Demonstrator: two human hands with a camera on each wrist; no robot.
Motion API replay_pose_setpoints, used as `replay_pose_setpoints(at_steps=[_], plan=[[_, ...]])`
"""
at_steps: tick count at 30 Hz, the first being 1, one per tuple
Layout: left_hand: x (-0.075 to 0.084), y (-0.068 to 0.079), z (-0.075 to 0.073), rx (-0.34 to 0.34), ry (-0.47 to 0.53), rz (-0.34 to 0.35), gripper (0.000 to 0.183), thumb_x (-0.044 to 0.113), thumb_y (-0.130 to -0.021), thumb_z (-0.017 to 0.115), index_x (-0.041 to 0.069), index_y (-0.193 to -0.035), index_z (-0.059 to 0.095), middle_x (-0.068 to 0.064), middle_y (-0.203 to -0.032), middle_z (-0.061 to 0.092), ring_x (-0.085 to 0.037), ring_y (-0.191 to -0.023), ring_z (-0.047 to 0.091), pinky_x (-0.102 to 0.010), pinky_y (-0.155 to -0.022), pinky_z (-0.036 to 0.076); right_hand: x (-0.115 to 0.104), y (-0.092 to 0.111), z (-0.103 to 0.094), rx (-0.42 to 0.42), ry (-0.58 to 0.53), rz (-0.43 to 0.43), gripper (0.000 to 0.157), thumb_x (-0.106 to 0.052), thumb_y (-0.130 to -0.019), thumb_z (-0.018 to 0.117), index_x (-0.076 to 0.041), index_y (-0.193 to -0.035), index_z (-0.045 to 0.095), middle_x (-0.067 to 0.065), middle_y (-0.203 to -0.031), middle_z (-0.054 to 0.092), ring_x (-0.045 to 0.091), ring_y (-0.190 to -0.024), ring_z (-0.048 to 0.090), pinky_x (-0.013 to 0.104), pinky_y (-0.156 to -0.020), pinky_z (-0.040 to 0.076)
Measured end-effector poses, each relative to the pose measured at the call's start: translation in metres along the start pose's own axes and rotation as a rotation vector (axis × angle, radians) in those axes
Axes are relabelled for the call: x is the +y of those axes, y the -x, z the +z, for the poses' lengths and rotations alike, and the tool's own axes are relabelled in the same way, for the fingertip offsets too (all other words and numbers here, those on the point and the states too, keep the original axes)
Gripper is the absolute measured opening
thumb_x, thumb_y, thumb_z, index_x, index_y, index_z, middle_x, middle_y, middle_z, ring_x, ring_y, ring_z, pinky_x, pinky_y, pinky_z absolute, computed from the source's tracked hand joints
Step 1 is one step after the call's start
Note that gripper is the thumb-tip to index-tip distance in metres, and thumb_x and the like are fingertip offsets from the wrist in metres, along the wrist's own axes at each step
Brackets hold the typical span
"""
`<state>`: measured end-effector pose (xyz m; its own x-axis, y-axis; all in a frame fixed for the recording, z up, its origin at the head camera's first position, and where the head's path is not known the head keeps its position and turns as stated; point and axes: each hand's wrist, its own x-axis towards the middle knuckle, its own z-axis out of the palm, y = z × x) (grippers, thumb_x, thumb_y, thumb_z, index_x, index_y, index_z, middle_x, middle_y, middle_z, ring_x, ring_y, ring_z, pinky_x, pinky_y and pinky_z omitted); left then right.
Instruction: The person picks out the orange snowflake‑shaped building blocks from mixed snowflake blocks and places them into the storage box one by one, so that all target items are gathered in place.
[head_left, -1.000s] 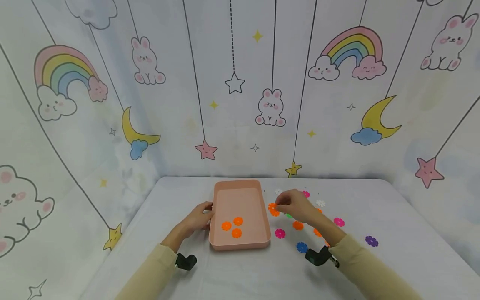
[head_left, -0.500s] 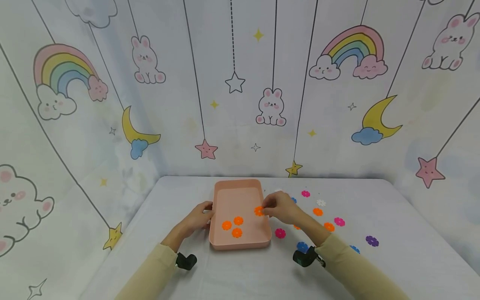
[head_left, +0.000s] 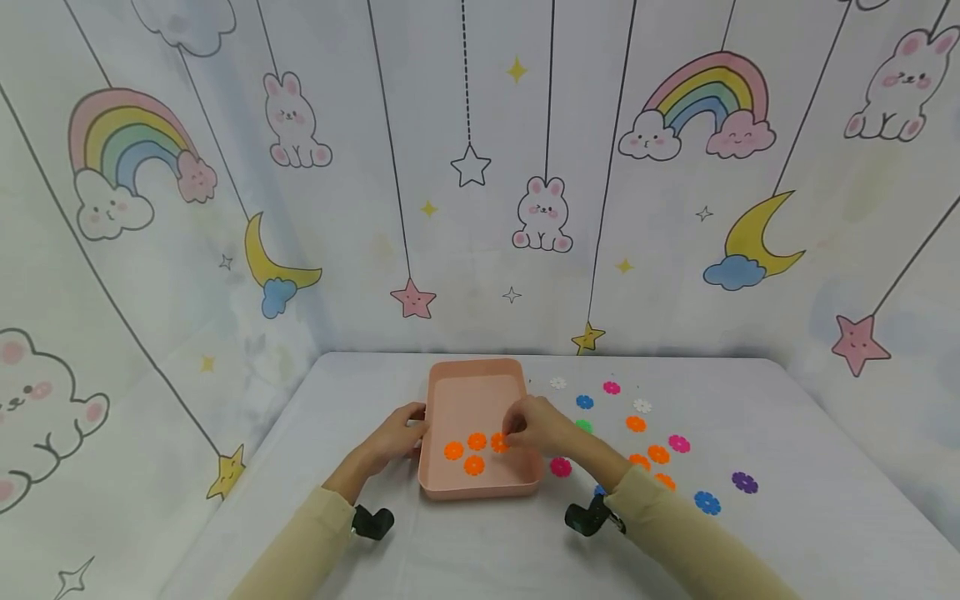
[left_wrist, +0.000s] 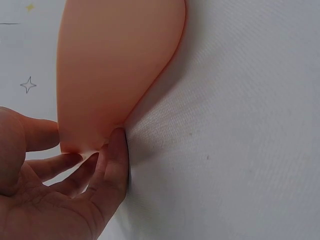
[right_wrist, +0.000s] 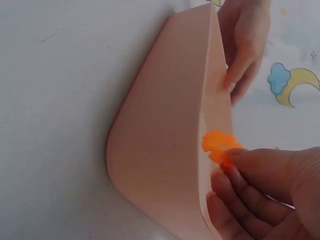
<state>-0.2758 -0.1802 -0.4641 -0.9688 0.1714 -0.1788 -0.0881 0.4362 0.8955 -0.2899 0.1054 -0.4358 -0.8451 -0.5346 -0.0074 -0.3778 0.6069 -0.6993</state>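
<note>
Nearest the wearer, two beige sleeves (head_left: pixel 697 542) extend over the white tablecloth (head_left: pixel 450 554), each with a black wrist camera (head_left: pixel 587 517). Ahead of them lies the pink rectangular tray (head_left: pixel 477 400), near edge toward the wearer. Three orange flower pieces (head_left: pixel 473 465) rest on the nearer half of its floor.

Left hand (head_left: pixel 397 432): at the tray's left wall. Thumb at the rim, fingers bent against the wall and lower edge; it grips the tray, evidently to steady it.

Right hand (head_left: pixel 542 427): over the tray's right wall. Thumb and finger are closed in a pinch on the edge of a fourth orange flower (head_left: pixel 498 442); the remaining fingers are bent. The piece is inside the rim, just right of the other three. Contact with the floor cannot be confirmed.

Step in hand, as judged: placing an orange piece in the tray. The next move calls for setting the piece flat beside its group, then parting thumb and finger without dragging it.

On the cloth to the right, near to far: a blue flower (head_left: pixel 707 502), a purple flower (head_left: pixel 745 482), four loose orange flowers (head_left: pixel 658 454) and, farther off, two white flowers (head_left: pixel 642 406). Magenta, green and other blue pieces lie among them. Should sorting be by colour, the loose orange pieces remain to be collected.

Beyond the table stands the printed backdrop (head_left: pixel 450 250).
</note>
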Motion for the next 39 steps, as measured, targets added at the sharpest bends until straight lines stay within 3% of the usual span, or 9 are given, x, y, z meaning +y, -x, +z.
replay_pose_setpoints(at_steps=[12, 25, 32, 39], plan=[[0.002, -0.001, 0.001, -0.006, -0.008, 0.000, 0.048, 0.016, -0.106, 0.051, -0.002, -0.150, 0.043, -0.021, -0.148, 0.048, -0.030, -0.116, 0.059, -0.042, -0.088, 0.060, -0.006, -0.006, 0.011, -0.070, 0.096, -0.023, 0.007, 0.002, -0.090, 0.073, -0.005, -0.088, 0.072, -0.002, -0.082, 0.065, 0.016, -0.076, 0.059, 0.031, -0.074, 0.058], [0.004, 0.001, 0.000, -0.003, -0.013, 0.005, 0.048, 0.015, -0.106, 0.051, -0.002, -0.150, 0.043, -0.021, -0.148, 0.048, -0.029, -0.112, 0.059, -0.040, -0.087, 0.060, -0.007, -0.010, 0.018, -0.074, 0.231, 0.066, 0.005, -0.007, -0.092, 0.075, -0.010, -0.095, 0.073, -0.004, -0.084, 0.063, 0.016, -0.079, 0.057, 0.031, -0.077, 0.056], [0.004, 0.001, 0.001, -0.003, 0.009, 0.009, 0.048, 0.014, -0.106, 0.050, -0.004, -0.150, 0.043, -0.022, -0.148, 0.048, -0.029, -0.110, 0.060, -0.041, -0.086, 0.060, -0.010, -0.011, 0.020, -0.076, 0.293, 0.055, 0.004, -0.008, -0.093, 0.074, -0.009, -0.095, 0.073, -0.004, -0.085, 0.062, 0.016, -0.079, 0.056, 0.032, -0.076, 0.055], [0.002, 0.002, 0.000, 0.001, 0.004, 0.001, 0.050, 0.014, -0.106, 0.051, -0.004, -0.151, 0.041, -0.023, -0.149, 0.047, -0.029, -0.112, 0.059, -0.040, -0.086, 0.060, -0.011, -0.008, 0.018, -0.068, 0.231, 0.035, 0.012, -0.010, -0.096, 0.071, -0.005, -0.106, 0.071, 0.000, -0.091, 0.062, 0.017, -0.082, 0.057, 0.032, -0.078, 0.056]])
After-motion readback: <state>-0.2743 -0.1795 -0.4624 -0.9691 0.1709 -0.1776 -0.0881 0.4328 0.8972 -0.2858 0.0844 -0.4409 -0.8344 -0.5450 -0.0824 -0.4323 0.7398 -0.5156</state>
